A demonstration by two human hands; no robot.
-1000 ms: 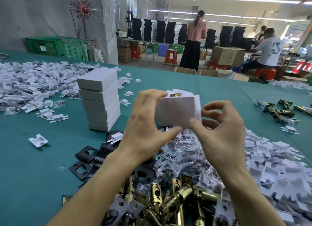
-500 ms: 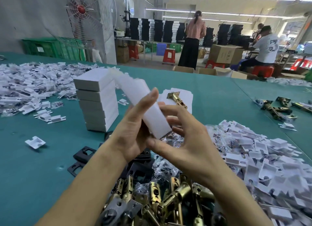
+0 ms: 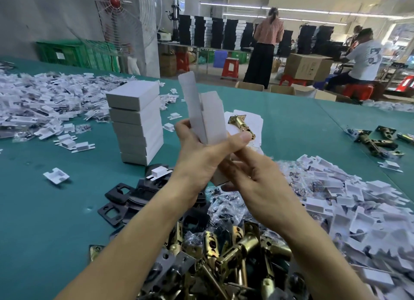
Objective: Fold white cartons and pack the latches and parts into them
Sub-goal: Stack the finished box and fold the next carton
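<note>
Now the left hand (image 3: pixel 199 163) grips the tall white paper carton (image 3: pixel 212 120), just right of the stack of white boxes (image 3: pixel 136 120). The right hand (image 3: pixel 257 185) curls round its bottom end.

Factory packing floor: carton stacks (image 3: pixel 136 122), latch piles (image 3: pixel 224 250).

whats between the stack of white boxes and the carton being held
In the head view, only a few small white inserts lie on the green table between the stack and the carton.
</note>
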